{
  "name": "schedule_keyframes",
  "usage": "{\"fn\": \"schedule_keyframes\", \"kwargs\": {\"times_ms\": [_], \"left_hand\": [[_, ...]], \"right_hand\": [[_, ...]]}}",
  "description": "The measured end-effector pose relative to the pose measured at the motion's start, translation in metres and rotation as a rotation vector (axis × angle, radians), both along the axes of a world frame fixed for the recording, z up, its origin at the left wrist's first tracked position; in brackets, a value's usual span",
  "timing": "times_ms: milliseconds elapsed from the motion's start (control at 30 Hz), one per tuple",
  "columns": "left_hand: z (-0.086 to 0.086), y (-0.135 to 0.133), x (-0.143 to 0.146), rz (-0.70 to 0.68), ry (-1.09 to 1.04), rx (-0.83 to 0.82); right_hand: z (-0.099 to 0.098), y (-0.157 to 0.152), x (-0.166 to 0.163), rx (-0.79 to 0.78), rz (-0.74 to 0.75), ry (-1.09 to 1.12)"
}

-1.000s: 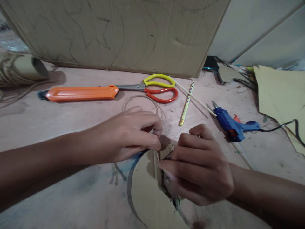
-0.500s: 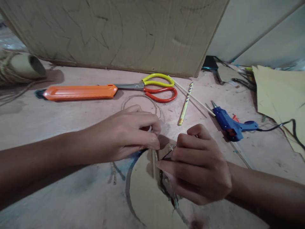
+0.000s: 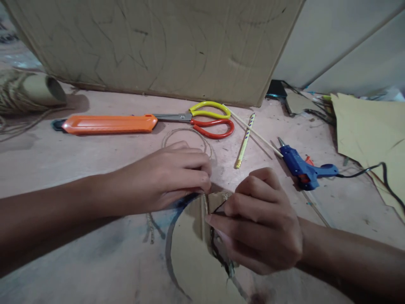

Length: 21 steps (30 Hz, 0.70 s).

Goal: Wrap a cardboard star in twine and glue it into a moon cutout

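Note:
A cut cardboard piece [image 3: 193, 253] with a curved left edge lies in front of me, and a smaller folded cardboard flap [image 3: 217, 202] stands at its top. My left hand [image 3: 180, 177] is closed, its thumb and fingers pinched at the piece's upper edge; the exact grip is partly hidden. Curled into a closed grip, my right hand [image 3: 262, 223] holds the ragged, dark-edged right side, thumb tip on the cardboard. Thin twine [image 3: 186, 130] loops on the table just beyond my left hand. Below that hand a short twine end [image 3: 151, 230] shows.
Beyond my hands lie an orange cutter [image 3: 110, 124], scissors [image 3: 210, 120], a pencil [image 3: 245, 141] and a thin stick [image 3: 256, 133]. A blue glue gun [image 3: 300, 164] with a cord is at right. A twine roll [image 3: 28, 93], large cardboard sheet [image 3: 158, 46] and yellowish sheets [image 3: 373, 135] surround them.
The view has shifted slightly. My left fingertips have drawn closer together at the cardboard's upper edge. My right hand keeps its hold on the right side.

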<state>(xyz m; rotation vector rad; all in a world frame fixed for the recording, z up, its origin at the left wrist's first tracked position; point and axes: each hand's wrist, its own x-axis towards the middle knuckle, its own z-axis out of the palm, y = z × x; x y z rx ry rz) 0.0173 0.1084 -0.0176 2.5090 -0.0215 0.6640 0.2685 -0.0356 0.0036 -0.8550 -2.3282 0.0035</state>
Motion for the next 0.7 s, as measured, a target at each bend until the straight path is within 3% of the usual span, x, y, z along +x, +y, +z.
{"fn": "schedule_keyframes", "kwargs": {"times_ms": [700], "left_hand": [[0.011, -0.002, -0.001, -0.003, 0.098, -0.010]], "right_hand": [[0.001, -0.004, 0.002, -0.076, -0.017, -0.005]]}}
